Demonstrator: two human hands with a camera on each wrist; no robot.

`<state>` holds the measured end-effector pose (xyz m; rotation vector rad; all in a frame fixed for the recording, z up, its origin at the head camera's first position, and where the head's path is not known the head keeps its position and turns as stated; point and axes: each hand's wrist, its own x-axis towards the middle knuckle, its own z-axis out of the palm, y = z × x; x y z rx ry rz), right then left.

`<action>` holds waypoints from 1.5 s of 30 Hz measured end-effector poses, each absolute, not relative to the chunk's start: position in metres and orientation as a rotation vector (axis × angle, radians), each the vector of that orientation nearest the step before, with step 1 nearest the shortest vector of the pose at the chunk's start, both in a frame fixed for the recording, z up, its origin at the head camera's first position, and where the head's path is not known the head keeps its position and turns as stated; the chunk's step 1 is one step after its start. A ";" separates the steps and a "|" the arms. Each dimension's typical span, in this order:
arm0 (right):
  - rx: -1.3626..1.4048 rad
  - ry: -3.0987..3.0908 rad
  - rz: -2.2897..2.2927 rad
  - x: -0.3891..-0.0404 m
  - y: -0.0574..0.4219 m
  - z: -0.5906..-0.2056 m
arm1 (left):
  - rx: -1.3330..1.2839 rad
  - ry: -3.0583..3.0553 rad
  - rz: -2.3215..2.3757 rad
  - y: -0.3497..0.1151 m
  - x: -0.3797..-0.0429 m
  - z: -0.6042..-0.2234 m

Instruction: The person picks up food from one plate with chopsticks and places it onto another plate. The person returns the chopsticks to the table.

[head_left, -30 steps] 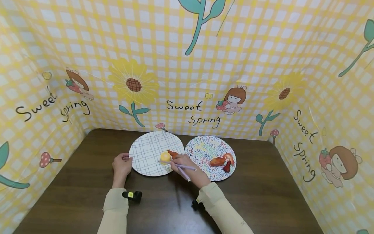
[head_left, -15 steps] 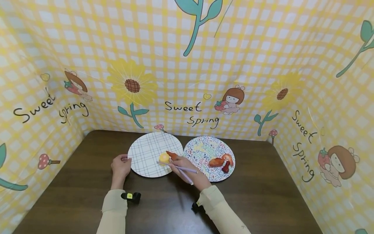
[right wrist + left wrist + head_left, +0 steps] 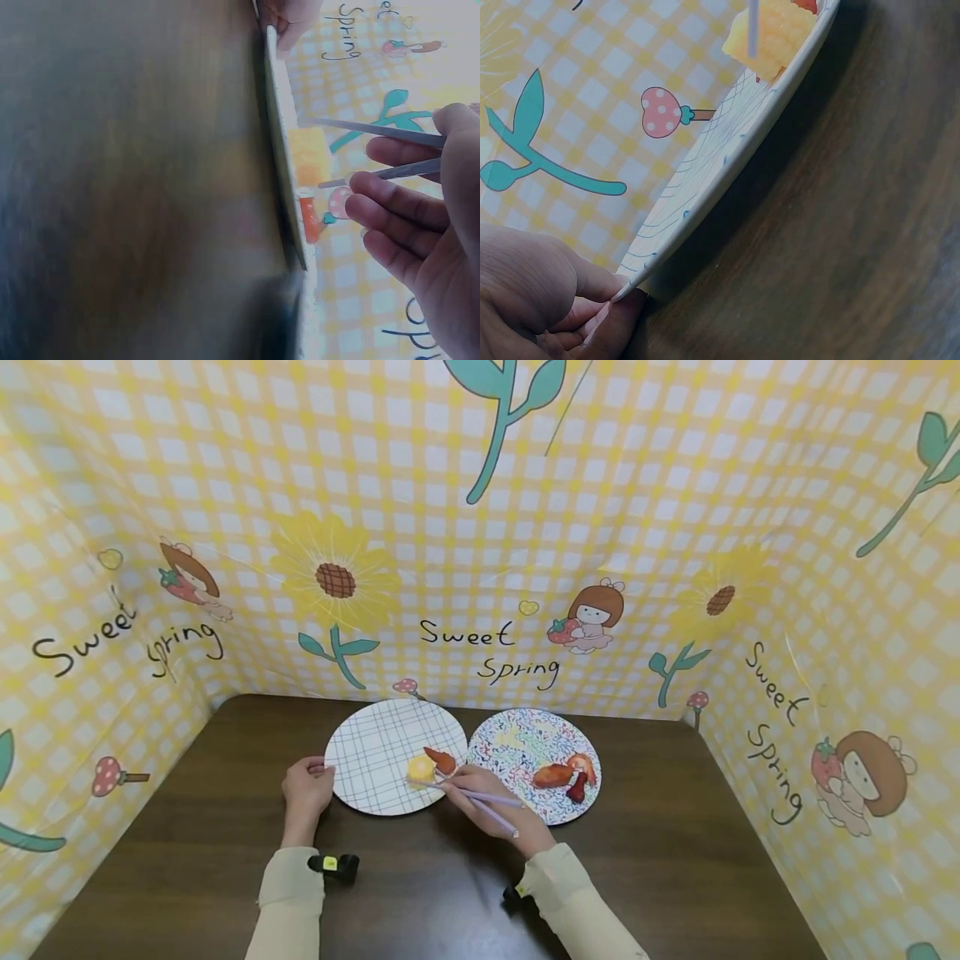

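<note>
My left hand (image 3: 307,789) pinches the left rim of a white plate with a blue grid (image 3: 367,752), thumb over the edge and fingers below, as the left wrist view shows. My right hand (image 3: 487,802) holds a pair of pale purple chopsticks (image 3: 491,797). On the grid plate's right part sits a yellow piece of corn cob (image 3: 422,768), and the chopstick tips are right at it. Seen from the right wrist, the two tips stand apart on either side of the corn (image 3: 309,156). An orange-brown, pointed food piece (image 3: 440,760) lies just beside the corn.
Right of the grid plate stands a speckled multicoloured plate (image 3: 525,735) bearing a browned food piece (image 3: 552,776), a shrimp-like piece (image 3: 582,765) and a dark red piece (image 3: 576,788). Both plates sit on a dark wooden table (image 3: 405,885), with yellow checked cloth walls (image 3: 480,552) around it.
My right hand has drawn slightly right and toward me, uncovering more of the orange-brown piece, while the chopstick tips stay by the corn. The left hand keeps its hold on the rim.
</note>
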<state>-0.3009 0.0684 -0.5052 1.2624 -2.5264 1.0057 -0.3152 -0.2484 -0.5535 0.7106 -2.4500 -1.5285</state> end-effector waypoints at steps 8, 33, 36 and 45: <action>1.148 -2.531 1.035 -0.292 0.100 -0.482 | 0.693 -2.453 -1.518 -0.248 -0.317 -0.556; 0.731 -2.803 1.271 -0.298 0.210 -0.480 | 0.694 -2.463 -1.529 -0.249 -0.316 -0.558; 0.709 -2.791 1.020 -0.299 0.207 -0.483 | 0.693 -2.463 -1.525 -0.250 -0.316 -0.559; 0.723 -2.761 0.870 -0.298 0.210 -0.481 | 0.691 -2.465 -1.537 -0.247 -0.317 -0.556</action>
